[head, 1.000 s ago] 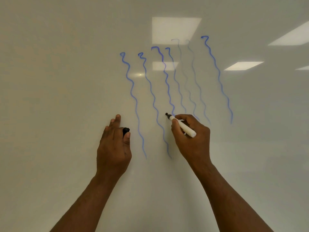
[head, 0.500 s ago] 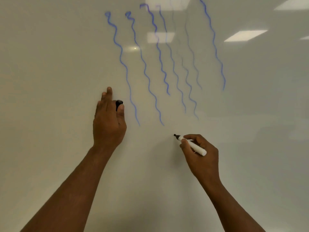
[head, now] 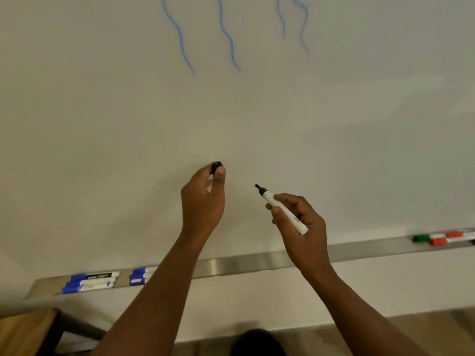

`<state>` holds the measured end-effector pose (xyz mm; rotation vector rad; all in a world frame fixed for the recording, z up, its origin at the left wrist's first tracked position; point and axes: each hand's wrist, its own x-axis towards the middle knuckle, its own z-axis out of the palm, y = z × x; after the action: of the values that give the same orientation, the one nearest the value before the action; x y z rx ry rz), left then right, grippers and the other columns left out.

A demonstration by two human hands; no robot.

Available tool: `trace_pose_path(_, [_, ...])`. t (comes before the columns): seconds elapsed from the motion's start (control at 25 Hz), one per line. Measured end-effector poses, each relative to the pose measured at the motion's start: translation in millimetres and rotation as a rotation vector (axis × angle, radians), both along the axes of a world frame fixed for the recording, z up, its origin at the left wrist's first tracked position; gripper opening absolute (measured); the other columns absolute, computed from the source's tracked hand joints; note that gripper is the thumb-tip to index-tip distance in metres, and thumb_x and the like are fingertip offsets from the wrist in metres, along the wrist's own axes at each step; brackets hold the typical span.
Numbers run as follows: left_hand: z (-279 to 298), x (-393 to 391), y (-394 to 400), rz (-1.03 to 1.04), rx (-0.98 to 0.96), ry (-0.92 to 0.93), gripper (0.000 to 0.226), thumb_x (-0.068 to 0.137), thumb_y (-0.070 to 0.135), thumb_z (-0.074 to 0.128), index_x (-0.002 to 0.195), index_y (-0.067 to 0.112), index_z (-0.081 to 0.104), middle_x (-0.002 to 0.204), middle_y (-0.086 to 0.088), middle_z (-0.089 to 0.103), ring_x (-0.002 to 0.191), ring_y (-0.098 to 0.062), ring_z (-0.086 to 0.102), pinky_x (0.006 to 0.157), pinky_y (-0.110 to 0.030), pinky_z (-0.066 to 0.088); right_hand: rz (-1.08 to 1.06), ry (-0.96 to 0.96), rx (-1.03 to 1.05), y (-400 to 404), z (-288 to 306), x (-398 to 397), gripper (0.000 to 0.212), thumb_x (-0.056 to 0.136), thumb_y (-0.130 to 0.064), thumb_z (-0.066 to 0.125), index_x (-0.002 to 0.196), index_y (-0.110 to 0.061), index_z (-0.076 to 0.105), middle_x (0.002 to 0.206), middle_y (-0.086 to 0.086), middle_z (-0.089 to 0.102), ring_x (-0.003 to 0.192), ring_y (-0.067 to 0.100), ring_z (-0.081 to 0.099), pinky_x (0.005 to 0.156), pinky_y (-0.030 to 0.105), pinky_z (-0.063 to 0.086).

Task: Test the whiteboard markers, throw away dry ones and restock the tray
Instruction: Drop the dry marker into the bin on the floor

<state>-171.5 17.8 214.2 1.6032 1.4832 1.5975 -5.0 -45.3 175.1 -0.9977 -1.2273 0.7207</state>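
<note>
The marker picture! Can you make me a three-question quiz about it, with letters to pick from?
1. Where do the red-capped markers lie?
A. the tray's right end
B. the tray's left end
C. on the floor

2. What colour are the wavy lines on the whiteboard?
A. green
B. red
C. blue

3. How is the marker in the right hand?
A. capped
B. uncapped, tip bare
C. snapped in two

Answers:
1 A: they sit with a green-capped marker at the right end of the tray.
2 C: every line is blue.
3 B: its dark tip shows, and the left hand pinches the black cap.
</note>
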Motion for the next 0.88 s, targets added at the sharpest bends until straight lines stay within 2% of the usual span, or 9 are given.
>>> trace_pose_path(0.08, [-18.6,2.9,-9.7,-0.113,-0.16,-0.149,0.017,0.098,0.03,0.053,0.106,0.03,0.068,0.107,0.006,0.072,0.105,-0.007,0.064,0.093,-0.019,0.046,0.029,-0.028,-0.032,-11.6,-15.2,-0.6,0.02,0.09,-0.028,0.059,0.108,-0.027,0.067,0.1,-0.006,0.072,0.082,0.018,0.067,0.067,0.029,0.054])
trace_pose_path(0.16, [-33.1,5.1,-17.9,-0.23,-0.297,-0.405,0.016,0.101,0.022,0.048,0.107,0.02,0.062,0.102,-0.003,0.074,0.103,-0.015,0.068,0.093,-0.03,0.05,0.042,-0.064,-0.047,-20.5,-28.1,-1.7,0.025,0.09,-0.033,0.056,0.111,-0.025,0.067,0.102,-0.007,0.072,0.08,0.019,0.066,0.065,0.029,0.054])
trace_pose_path(0.28, [-49.7,9.8,-27.5,-0.305,-0.487,-0.794,0.015,0.103,0.018,0.041,0.106,0.012,0.054,0.106,-0.016,0.072,0.102,-0.026,0.068,0.09,-0.036,0.052,0.054,-0.102,-0.062,-29.7,-43.4,-4.5,0.03,0.089,-0.036,0.054,0.114,-0.025,0.065,0.102,-0.009,0.071,0.076,0.02,0.067,0.063,0.033,0.055])
trace_pose_path(0.36, [-60.0,13.8,-33.4,-0.321,-0.557,-0.92,0.014,0.103,0.018,0.039,0.107,0.012,0.05,0.108,-0.018,0.071,0.102,-0.03,0.068,0.089,-0.037,0.052,0.058,-0.13,-0.094,-34.7,-51.5,-7.6,0.028,0.088,-0.036,0.056,0.113,-0.028,0.064,0.101,-0.013,0.071,0.077,0.017,0.067,0.062,0.025,0.055])
trace_pose_path(0.52, [-70.9,18.0,-41.1,-0.325,-0.593,-0.965,0.016,0.105,0.02,0.033,0.106,0.013,0.047,0.11,-0.018,0.071,0.102,-0.029,0.068,0.083,-0.036,0.052,0.071,-0.182,-0.123,-39.6,-62.7,-12.3,0.029,0.088,-0.038,0.057,0.113,-0.027,0.064,0.095,-0.014,0.07,0.073,0.014,0.065,0.059,0.014,0.047])
trace_pose_path(0.72, [-76.9,19.1,-43.9,-0.342,-0.615,-0.952,0.018,0.105,0.022,0.032,0.109,0.012,0.047,0.112,-0.019,0.07,0.107,-0.029,0.067,0.094,-0.041,0.049,0.072,-0.214,-0.136,-35.9,-67.2,-14.5,0.026,0.089,-0.029,0.058,0.114,-0.029,0.063,0.091,-0.016,0.07,0.07,0.014,0.064,0.058,0.014,0.047])
trace_pose_path(0.88, [-81.2,22.9,-46.1,-0.338,-0.628,-0.912,0.018,0.105,0.021,0.034,0.111,0.011,0.048,0.11,-0.018,0.071,0.107,-0.03,0.067,0.097,-0.042,0.049,0.075,-0.253,-0.131,-33.9,-67.5,-16.0,0.028,0.091,-0.021,0.062,0.113,-0.04,0.059,0.088,-0.026,0.067,0.072,0.007,0.064,0.059,0.011,0.046])
